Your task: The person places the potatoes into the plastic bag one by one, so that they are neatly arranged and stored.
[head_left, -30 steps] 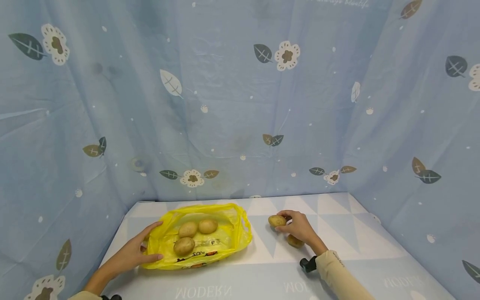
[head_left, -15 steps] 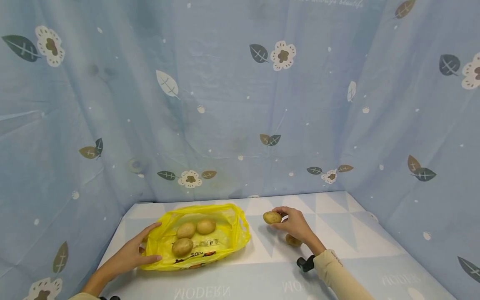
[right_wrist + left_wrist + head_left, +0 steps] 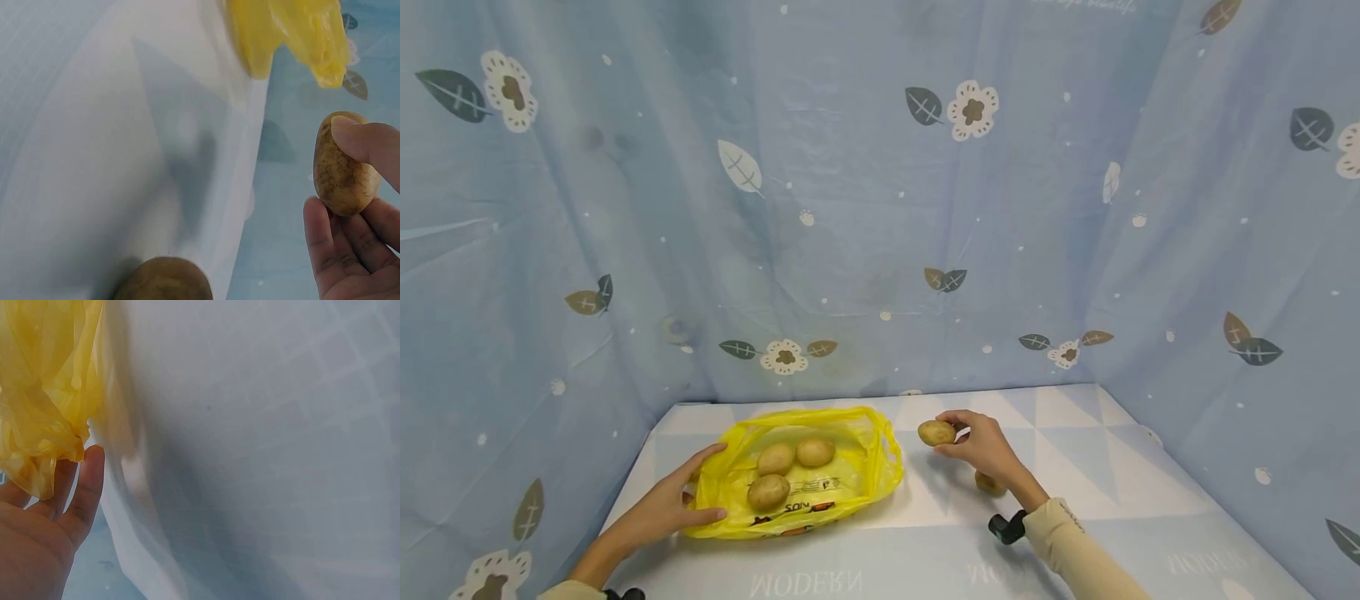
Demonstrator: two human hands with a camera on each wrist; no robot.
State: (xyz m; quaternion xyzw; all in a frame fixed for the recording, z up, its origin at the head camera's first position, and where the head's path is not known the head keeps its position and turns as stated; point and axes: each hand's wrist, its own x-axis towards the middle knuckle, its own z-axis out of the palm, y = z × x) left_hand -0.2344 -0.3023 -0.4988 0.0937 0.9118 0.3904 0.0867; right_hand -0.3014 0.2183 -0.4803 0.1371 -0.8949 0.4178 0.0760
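Note:
A yellow plastic bag [image 3: 857,492] lies on its side at the left of the table, its mouth spread wide. Three potatoes [image 3: 768,493] sit inside it. My left hand [image 3: 666,502] rests at the bag's left end, thumb and index finger spread along its edge. In the left wrist view, extended fingers [image 3: 87,487] touch the bunched plastic. To the right of the bag, my right hand [image 3: 988,450] pinches a potato [image 3: 937,432] between thumb and fingers, raised over the table. Below that hand lies another potato [image 3: 990,483], partly hidden by the wrist.
The table [image 3: 925,550] has a white and pale blue patterned cover. Blue printed curtains [image 3: 865,250] close off the back and both sides. A black wrist mount [image 3: 1007,527] sticks out beside my right sleeve.
My right hand has lifted the potato and carried it a little to the left, toward the bag. The left hand and the bag stay in place.

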